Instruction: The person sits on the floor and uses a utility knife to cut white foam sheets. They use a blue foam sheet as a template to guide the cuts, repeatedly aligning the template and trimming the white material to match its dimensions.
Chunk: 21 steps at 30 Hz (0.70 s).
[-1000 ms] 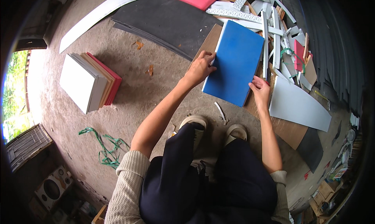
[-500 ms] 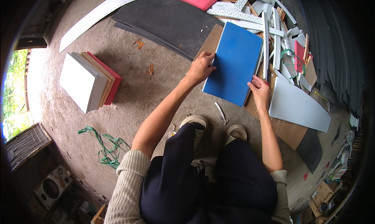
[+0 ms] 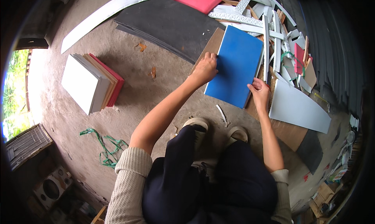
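From the head view: blue panel (image 3: 238, 65) flat on a brown board (image 3: 287, 132), in front of the shoes (image 3: 197, 124). Left hand (image 3: 204, 69) gripping its left edge, fingers curled over. Right hand (image 3: 259, 93) pinching the lower right corner. Stacked boards (image 3: 88, 83) well apart on the concrete, green strap (image 3: 103, 146) nearer.

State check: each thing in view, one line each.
Blue panel: flat on a brown board, gripped at both side edges.
Left hand: closed on the panel's left edge.
Right hand: closed on its lower right edge.
Stack of panels: on the floor, fanned, untouched.
Green strap: loose, tangled on the floor.
Grey sheet: lying flat.
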Each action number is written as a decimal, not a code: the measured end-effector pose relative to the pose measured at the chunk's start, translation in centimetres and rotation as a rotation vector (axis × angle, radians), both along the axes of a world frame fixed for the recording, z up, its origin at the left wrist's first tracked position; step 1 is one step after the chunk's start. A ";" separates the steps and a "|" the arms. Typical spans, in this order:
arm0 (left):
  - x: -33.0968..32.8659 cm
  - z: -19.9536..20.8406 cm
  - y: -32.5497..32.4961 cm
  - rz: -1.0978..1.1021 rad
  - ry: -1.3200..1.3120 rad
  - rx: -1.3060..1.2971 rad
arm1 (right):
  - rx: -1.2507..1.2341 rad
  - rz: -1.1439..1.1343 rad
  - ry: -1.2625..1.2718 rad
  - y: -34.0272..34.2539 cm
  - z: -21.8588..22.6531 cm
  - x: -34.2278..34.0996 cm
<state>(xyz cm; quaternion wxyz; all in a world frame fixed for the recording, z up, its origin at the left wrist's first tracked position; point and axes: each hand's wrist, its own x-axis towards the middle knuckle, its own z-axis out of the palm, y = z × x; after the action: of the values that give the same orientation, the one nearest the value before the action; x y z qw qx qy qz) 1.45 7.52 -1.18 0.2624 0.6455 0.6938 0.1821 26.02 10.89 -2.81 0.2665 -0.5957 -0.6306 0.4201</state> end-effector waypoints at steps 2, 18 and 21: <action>-0.6 -0.1 1.6 -0.027 0.023 -0.060 | 0.001 -0.005 -0.047 0.1 0.3 -0.2; 0.4 0.6 13.1 0.055 0.269 -0.062 | 0.021 -0.012 -0.060 0.0 1.5 -0.5; 0.2 1.4 15.0 -0.276 0.386 0.107 | 0.029 0.005 -0.082 -0.1 1.9 -0.9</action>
<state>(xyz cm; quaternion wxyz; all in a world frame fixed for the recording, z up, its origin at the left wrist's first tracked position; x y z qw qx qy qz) 1.61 22.53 0.22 0.1126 0.7700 0.6257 0.0543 25.08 10.79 -0.88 0.2479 -0.6068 -0.6486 0.3868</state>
